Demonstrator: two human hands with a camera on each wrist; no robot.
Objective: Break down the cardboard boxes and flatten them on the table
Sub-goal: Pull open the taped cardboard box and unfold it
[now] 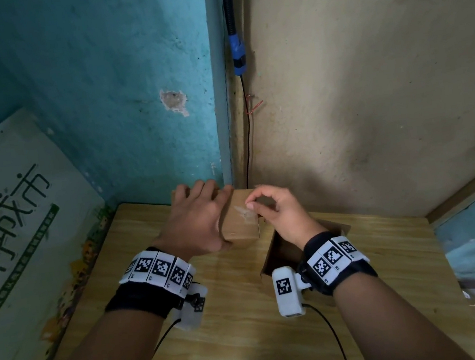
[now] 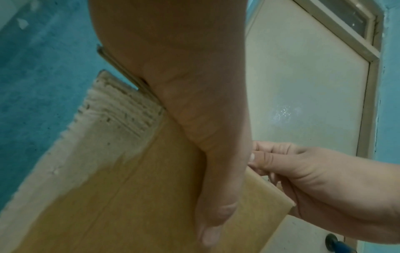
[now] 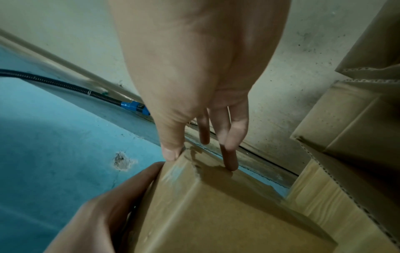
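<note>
A small closed cardboard box stands at the back middle of the wooden table. My left hand grips its left side, fingers curled over the far edge and thumb along the near face. My right hand hovers over the box top, thumb and forefinger pinching at the clear tape stuck there. In the right wrist view the thumb tip sits at the top edge of the box, while a finger presses on the top.
A second cardboard box, open-topped, sits under my right wrist, right of the small one. A large printed white carton leans at the table's left. A black cable runs down the wall corner behind. The table's near half is bare wood.
</note>
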